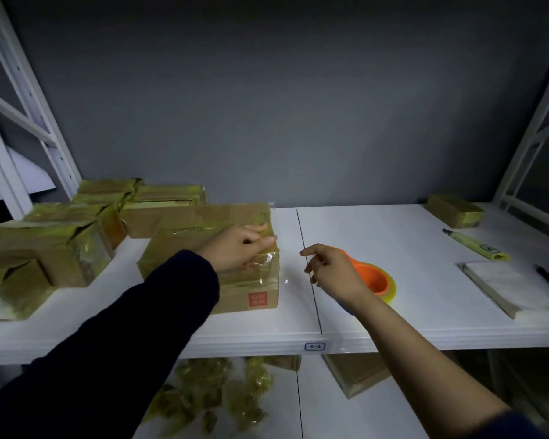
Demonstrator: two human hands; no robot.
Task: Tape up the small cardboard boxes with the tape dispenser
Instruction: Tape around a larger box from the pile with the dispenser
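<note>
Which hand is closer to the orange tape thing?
Right. The right hand hovers just in front of the tape dispenser; the left hand sits farther left on the cardboard box.

The right hand (333,270) hides part of the orange tape dispenser (379,280).

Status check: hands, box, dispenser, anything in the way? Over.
Left hand grips front box at its top right edge. Right hand open above tape dispenser, not holding it. Nothing between hand and dispenser.
</note>
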